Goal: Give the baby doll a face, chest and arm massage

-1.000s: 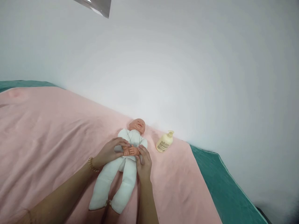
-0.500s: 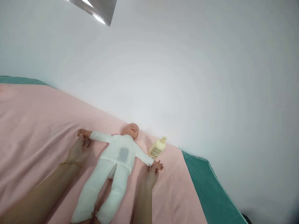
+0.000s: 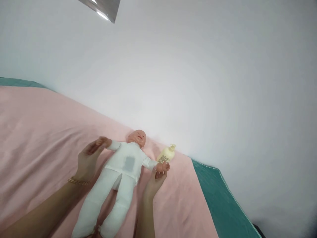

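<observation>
A baby doll [image 3: 123,158] with a white cloth body and a grey patch on its chest lies on its back, head toward the wall. My left hand [image 3: 89,157], a bracelet at its wrist, is closed around the doll's hand on the left side. On the other side, my right hand [image 3: 156,183] grips the doll's other hand from below, with the fingers partly hidden under it. Both doll arms are lifted off the cloth and bent somewhat inward. Just behind the doll's right-side hand stands a pale yellow pump bottle [image 3: 167,153], its lower part covered.
Pink cloth [image 3: 183,201] with wrinkles lies under the doll. Green material [image 3: 215,185] shows past its right edge and at the far left. A white wall [image 3: 198,82] rises behind, with a shiny panel [image 3: 106,8] at the top.
Both my hands have lifted the doll's hands. The left one moved right and inward, the right one up and slightly left, now overlapping the bottle's lower part.
</observation>
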The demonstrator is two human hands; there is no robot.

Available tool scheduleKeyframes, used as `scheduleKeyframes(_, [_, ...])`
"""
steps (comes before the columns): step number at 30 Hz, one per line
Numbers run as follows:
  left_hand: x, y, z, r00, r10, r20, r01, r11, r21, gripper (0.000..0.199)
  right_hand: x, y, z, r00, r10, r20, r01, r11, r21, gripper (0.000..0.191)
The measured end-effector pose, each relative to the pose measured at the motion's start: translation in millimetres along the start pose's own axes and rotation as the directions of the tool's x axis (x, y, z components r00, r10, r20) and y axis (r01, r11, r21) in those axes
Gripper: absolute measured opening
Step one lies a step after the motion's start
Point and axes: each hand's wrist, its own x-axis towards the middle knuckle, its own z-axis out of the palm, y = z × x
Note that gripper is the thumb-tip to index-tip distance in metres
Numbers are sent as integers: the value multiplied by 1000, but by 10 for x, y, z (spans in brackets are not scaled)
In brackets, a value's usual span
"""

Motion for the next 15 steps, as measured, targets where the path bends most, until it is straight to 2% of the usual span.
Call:
scheduleKeyframes(2, [-110, 55, 59, 974, 36, 225, -66, 990, 125, 38, -108, -238, 99, 998, -23, 52, 21, 999, 33, 55])
scheduleKeyframes(3, [-138, 48, 78, 935, 85, 344, -155, 971, 181, 34, -155, -319, 134, 993, -36, 109, 33, 999, 36, 52])
scheduleKeyframes(5, [-144, -26, 96, 823, 189, 536, -365, 899, 243, 27, -218, -382, 168, 967, -103, 233, 103, 995, 13, 46])
scheduleKeyframes(7, [-110, -133, 95, 712, 269, 649, -535, 806, 252, 24, -237, -330, 168, 912, -210, 351, 237, 971, -34, 39])
scheduleKeyframes(8, [-90, -179, 92, 675, 285, 681, -584, 770, 256, 24, -231, -280, 162, 876, -273, 397, 320, 946, -55, 36])
scheduleKeyframes(9, [-73, -213, 89, 652, 293, 699, -616, 743, 262, 24, -218, -225, 155, 838, -335, 430, 401, 913, -71, 34])
scheduleKeyframes(11, [-56, -235, 84, 637, 298, 711, -644, 713, 278, 22, -182, -132, 146, 771, -433, 466, 528, 845, -88, 33])
scheduleKeyframes(15, [-61, -175, 77, 635, 251, 731, -629, 717, 300, 23, -124, -79, 150, 696, -525, 490, 634, 769, -77, 35])
